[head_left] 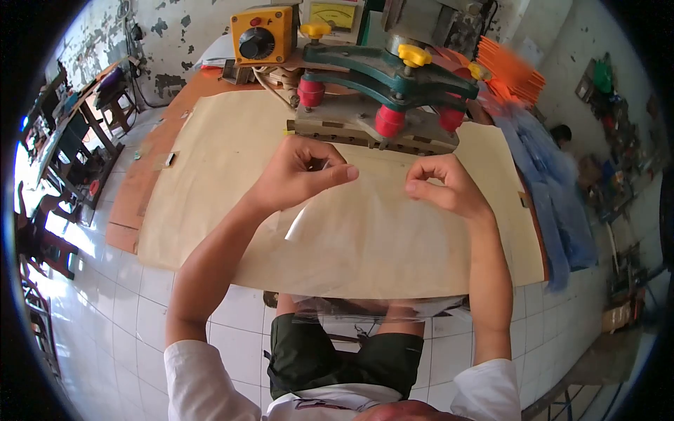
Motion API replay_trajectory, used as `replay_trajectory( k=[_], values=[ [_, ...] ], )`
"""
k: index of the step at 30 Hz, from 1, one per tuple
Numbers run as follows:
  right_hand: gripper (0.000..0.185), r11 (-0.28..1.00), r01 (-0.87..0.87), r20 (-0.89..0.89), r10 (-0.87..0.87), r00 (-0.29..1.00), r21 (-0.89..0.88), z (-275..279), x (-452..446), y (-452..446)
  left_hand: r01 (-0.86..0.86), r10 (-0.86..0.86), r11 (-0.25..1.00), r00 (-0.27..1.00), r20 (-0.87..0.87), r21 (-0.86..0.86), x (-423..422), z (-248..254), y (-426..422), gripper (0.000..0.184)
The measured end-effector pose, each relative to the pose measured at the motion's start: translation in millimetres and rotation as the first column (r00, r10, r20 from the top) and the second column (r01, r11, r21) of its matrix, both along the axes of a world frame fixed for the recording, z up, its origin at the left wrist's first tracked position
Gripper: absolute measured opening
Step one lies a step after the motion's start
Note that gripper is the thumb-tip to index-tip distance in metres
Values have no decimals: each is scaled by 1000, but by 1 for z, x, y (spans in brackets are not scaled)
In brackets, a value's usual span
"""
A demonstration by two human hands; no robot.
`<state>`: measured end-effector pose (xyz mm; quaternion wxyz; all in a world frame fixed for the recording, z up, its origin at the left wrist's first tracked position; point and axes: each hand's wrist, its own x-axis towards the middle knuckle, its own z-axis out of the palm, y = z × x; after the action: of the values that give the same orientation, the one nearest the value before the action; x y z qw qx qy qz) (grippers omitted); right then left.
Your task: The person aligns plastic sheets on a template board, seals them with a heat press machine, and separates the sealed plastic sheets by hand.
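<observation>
Between my hands a clear plastic sheet (365, 217) hangs over the tan table covering, with a bright glare streak near its left side. My left hand (305, 174) pinches its upper left part, thumb pointing right. My right hand (446, 186) is closed in a pinch at the sheet's upper right. Just beyond both hands is the metal pressing bar (372, 133) of a machine with a dark green frame (379, 70), red knobs and yellow wing knobs. The sheet is so transparent that its exact edges are hard to make out.
A yellow control box (263, 35) with a black dial stands at the back left. Orange stacked pieces (516, 70) lie at the back right. Bluish plastic sheets (551, 189) hang over the right table edge. My legs are under the front edge.
</observation>
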<state>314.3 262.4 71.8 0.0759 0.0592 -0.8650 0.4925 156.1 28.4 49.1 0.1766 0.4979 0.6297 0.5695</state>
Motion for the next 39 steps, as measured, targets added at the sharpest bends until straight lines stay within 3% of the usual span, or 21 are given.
replay_trajectory(
  k=[6, 9, 14, 19, 26, 29, 31, 32, 34, 39],
  values=[
    [14, 994, 82, -14, -81, 997, 73, 26, 16, -19, -45, 34, 991, 996, 84, 126, -8, 3, -4, 20],
    [14, 990, 102, 12, -104, 995, 93, 35, 26, -22, -37, 7, 962, 994, 112, 269, -10, 5, -8, 19],
    [14, 986, 100, 59, -109, 992, 134, 41, 42, -18, -97, 65, 939, 992, 108, 331, -18, 9, -13, 19],
    [13, 987, 147, 146, -156, 977, 66, 36, 59, -13, -157, 140, 932, 987, 75, 327, -22, 14, -18, 20],
    [15, 971, 238, 134, -239, 962, 27, 26, 80, -4, -236, 179, 847, 970, 164, 476, -45, 13, -26, 20],
    [16, 945, 327, 40, -328, 944, 20, 29, 85, -3, -286, 185, 815, 952, 242, 503, -45, 18, -29, 21],
    [17, 907, 414, -243, -385, 890, 81, 32, 88, -2, -272, 163, 810, 956, 245, 520, -47, 18, -30, 21],
    [17, 905, 418, -247, -388, 888, 79, 35, 88, -4, -263, 144, 803, 956, 254, 535, -49, 17, -30, 21],
    [20, 870, 492, -456, -422, 784, 40, 44, 88, -9, -246, 121, 803, 959, 256, 543, -49, 16, -29, 21],
    [23, 850, 525, -567, -414, 712, 38, 64, 92, -12, -216, 89, 802, 965, 246, 556, -47, 15, -28, 20]
  ],
)
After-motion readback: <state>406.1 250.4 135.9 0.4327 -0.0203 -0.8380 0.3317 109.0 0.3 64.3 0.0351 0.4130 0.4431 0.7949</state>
